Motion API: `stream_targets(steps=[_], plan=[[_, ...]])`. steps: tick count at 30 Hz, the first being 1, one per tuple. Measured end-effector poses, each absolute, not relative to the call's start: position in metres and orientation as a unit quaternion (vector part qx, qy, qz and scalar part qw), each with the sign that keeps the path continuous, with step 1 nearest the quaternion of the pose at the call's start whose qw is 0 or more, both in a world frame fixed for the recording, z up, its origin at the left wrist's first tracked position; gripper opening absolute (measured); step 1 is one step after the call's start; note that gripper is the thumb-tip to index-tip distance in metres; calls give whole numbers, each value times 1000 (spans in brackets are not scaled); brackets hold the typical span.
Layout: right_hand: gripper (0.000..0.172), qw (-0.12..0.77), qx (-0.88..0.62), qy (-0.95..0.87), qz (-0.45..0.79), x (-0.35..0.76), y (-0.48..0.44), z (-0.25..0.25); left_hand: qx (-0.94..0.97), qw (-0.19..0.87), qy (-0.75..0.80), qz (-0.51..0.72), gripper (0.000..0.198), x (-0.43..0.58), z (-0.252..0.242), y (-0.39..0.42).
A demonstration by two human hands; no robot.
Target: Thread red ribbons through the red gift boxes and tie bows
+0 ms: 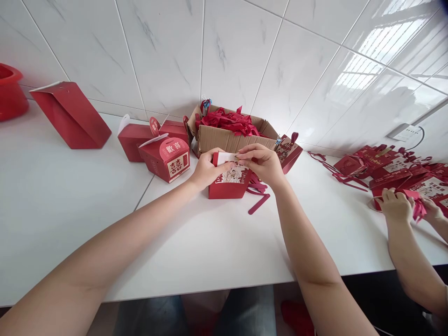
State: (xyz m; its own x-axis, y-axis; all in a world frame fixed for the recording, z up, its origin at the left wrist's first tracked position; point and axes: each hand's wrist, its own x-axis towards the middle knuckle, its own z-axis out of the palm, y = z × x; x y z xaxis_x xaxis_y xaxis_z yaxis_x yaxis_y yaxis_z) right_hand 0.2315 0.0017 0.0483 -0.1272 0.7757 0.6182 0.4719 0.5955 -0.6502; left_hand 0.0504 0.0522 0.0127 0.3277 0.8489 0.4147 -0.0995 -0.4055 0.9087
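Note:
A red paper gift box (227, 191) with a white printed picture on its front stands upright on the white table in front of me. My left hand (208, 171) grips its upper left side, with the thumb across the front. My right hand (262, 162) has its fingers pinched together at the box's top right edge. A tiny yellowish bit shows between those fingertips, too small to name. Just right of the box, partly hidden behind it and my right hand, lies a dark red ribbon (259, 204).
Behind the box is a cardboard carton (231, 141) full of red ribbons (227, 122). Several red boxes (168, 161) stand to the left, with a taller red bag (75, 116) and a red bucket (12, 93) beyond. At right, a co-worker's hands (396, 205) handle a red box beside piled boxes.

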Motion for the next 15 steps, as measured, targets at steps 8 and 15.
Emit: stream_targets(steps=[8, 15], plan=[[5, 492, -443, -739, 127, 228, -2, 52, 673, 455, 282, 511, 30, 50, 12, 52], [2, 466, -450, -760, 58, 225, -6, 56, 669, 460, 282, 511, 36, 51, 11, 54]])
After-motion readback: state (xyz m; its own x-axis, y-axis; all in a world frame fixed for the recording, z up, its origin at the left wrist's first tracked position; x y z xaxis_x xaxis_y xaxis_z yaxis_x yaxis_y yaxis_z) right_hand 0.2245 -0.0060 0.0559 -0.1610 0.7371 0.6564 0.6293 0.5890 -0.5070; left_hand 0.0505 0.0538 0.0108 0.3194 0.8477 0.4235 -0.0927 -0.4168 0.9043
